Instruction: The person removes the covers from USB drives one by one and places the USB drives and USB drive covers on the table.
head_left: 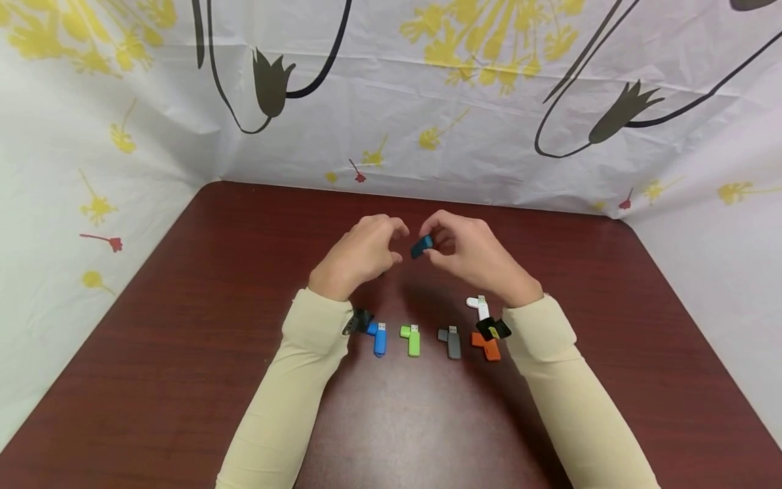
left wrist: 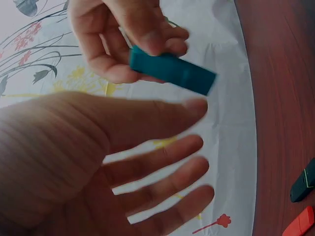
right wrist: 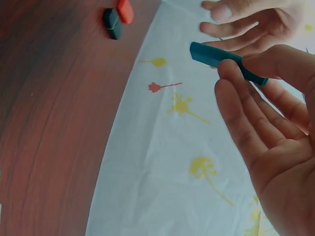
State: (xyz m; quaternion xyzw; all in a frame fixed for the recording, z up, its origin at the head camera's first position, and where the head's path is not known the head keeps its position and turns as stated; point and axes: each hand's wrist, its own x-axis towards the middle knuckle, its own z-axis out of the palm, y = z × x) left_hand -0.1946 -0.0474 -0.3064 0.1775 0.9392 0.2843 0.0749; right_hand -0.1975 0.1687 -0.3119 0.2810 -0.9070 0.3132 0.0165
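My right hand (head_left: pixel 473 248) pinches a teal USB stick (head_left: pixel 421 246) between thumb and fingers, raised over the table. In the right wrist view the teal stick (right wrist: pixel 216 54) looks closed, with no metal plug showing. Facing it, my left hand (head_left: pixel 360 251) holds nothing; its thumb and fingers are spread apart. The left wrist view shows the left thumb (left wrist: pixel 162 115) just below the stick's free end, with a small gap between them.
On the dark red table (head_left: pixel 244 272) lie swivelled-out USB sticks: blue (head_left: pixel 380 339), green (head_left: pixel 414 341), grey (head_left: pixel 453 343), orange (head_left: pixel 491 348) and white (head_left: pixel 482 309). A black stick (right wrist: pixel 112 23) and a red stick (right wrist: pixel 125 11) lie together. Patterned sheeting (head_left: pixel 366 88) surrounds the table.
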